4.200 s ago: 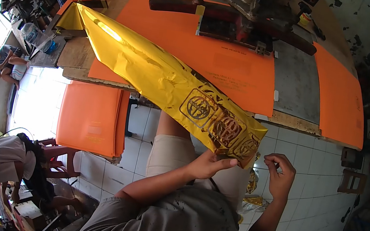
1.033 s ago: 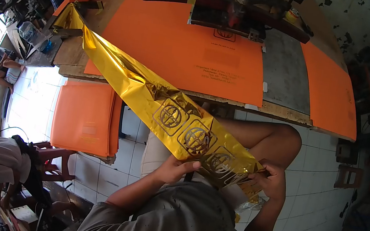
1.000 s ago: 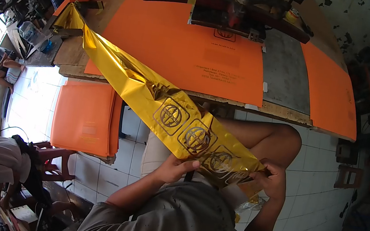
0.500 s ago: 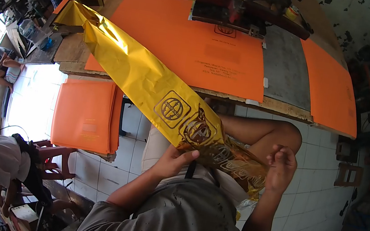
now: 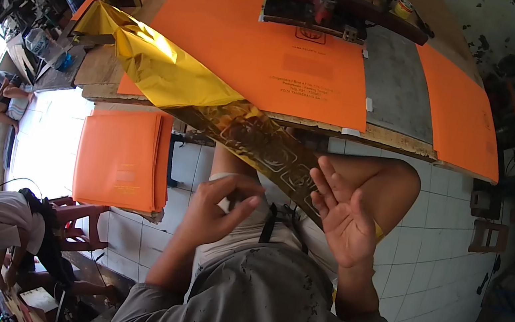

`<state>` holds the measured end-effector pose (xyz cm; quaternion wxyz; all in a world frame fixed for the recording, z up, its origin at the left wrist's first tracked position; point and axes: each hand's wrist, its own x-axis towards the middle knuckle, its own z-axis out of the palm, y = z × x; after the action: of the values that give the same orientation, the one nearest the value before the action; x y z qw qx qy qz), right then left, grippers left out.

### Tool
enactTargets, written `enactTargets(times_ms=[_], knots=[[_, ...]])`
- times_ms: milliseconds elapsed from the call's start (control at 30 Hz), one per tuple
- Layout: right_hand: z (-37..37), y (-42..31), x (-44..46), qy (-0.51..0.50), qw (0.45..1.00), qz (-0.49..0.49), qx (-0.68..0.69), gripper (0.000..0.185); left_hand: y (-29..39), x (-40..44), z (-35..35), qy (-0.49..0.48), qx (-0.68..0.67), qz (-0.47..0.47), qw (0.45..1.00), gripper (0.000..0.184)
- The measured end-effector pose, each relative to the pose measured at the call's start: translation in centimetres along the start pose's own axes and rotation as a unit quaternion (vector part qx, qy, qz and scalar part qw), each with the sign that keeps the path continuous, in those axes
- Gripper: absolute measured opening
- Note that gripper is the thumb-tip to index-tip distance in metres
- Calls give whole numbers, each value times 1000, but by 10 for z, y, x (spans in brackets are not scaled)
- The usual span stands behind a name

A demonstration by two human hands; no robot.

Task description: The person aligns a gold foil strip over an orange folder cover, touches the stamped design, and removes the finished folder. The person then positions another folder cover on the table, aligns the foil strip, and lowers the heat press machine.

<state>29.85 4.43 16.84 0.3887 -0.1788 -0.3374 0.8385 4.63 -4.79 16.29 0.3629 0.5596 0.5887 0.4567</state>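
A long strip of gold foil (image 5: 177,74) slants from the bench's left end down over my lap, its lower part twisted and dark with stamped outlines. My left hand (image 5: 220,209) hovers just below the foil, thumb and fingers apart, holding nothing. With fingers spread and palm showing, my right hand (image 5: 347,219) is beside the foil's lower end, which passes partly behind it. On the bench, under the pressing machine (image 5: 323,3), lies a printed orange sheet (image 5: 222,41); the foil covers its lower left part.
A stack of orange sheets (image 5: 119,163) stands left of my legs. Another orange sheet (image 5: 457,112) lies at the bench's right, past a grey metal plate (image 5: 400,89). A person (image 5: 9,219) bends over at lower left; another person (image 5: 5,94) sits farther back.
My left hand has let go of the foil. My right hand has moved left and its fingers have spread. The foil's lower part has twisted over and shifted up.
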Motion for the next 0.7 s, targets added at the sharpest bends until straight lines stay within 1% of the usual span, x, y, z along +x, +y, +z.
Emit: enactTargets(times_ms=[33,67,133,167,267,367,467,700], knots=[[2,1,1,-31,999,14,7,66,9,9,11,55,15,74,996,24],[6,3,1,-38,999,22,25,67,18,19,20,108,29,147,983,28],[17,8,-2,-50,996,37,59,69,35,39,34,148,115,270,944,30],[24,6,-2,-68,996,30,53,70,39,45,40,167,156,330,916,32],[27,8,-7,-52,996,24,63,72,35,49,55,185,136,344,910,32],[30,7,-6,-61,997,11,48,73,35,48,54,188,142,348,907,31],[28,9,-6,-63,997,6,38,72,32,49,54,184,145,358,904,31],[23,12,-7,-50,999,-17,-4,64,33,46,48,161,181,348,905,32]])
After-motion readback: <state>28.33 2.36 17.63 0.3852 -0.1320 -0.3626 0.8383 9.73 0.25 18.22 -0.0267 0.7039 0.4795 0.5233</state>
